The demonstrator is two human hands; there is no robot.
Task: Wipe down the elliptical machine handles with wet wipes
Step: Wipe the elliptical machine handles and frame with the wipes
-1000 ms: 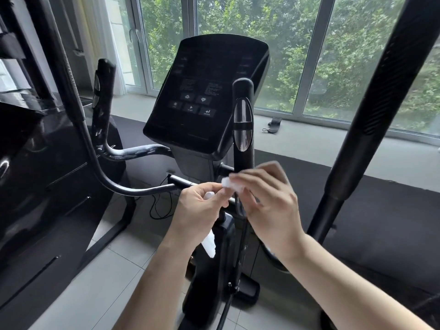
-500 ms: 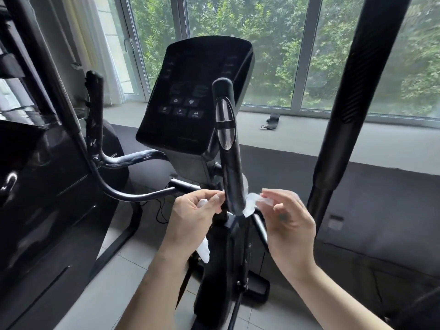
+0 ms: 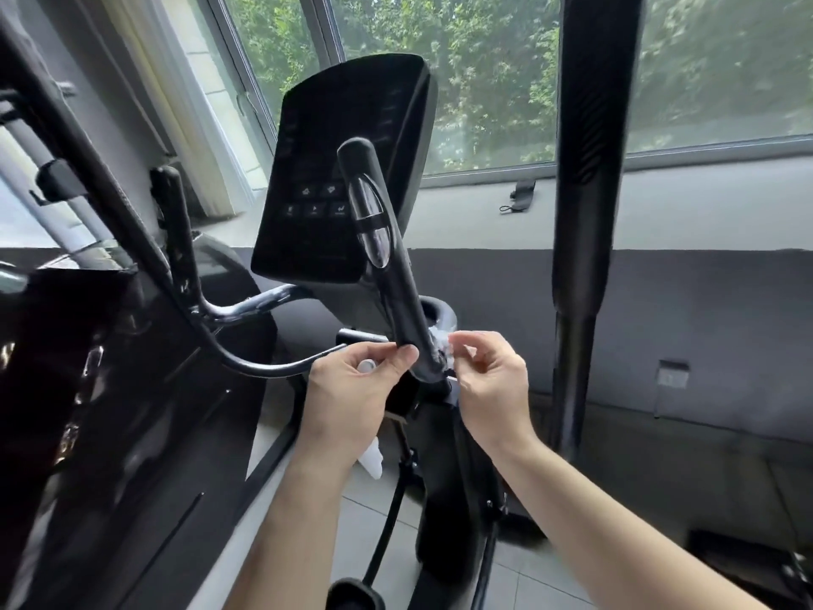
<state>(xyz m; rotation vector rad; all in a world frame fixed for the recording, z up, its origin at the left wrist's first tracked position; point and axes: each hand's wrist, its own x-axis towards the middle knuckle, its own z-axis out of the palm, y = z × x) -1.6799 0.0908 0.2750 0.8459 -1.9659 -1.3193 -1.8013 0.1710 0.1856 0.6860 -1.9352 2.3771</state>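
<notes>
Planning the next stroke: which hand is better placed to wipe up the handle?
Probably the right hand: it pinches the white wet wipe at the base of the black upright handle; the left hand grips only loose wipe.

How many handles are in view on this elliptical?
4: centre short grip with the wet wipe at its base, second short grip left, long swing arm right, second long arm far left.

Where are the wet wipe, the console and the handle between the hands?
wet wipe [image 3: 441, 345]: head view, the white bunched part beside the handle's base.
console [image 3: 325, 160]: head view, middle of its dark screen.
handle [image 3: 398, 297]: head view, black shaft below the shiny sensor plate.
</notes>
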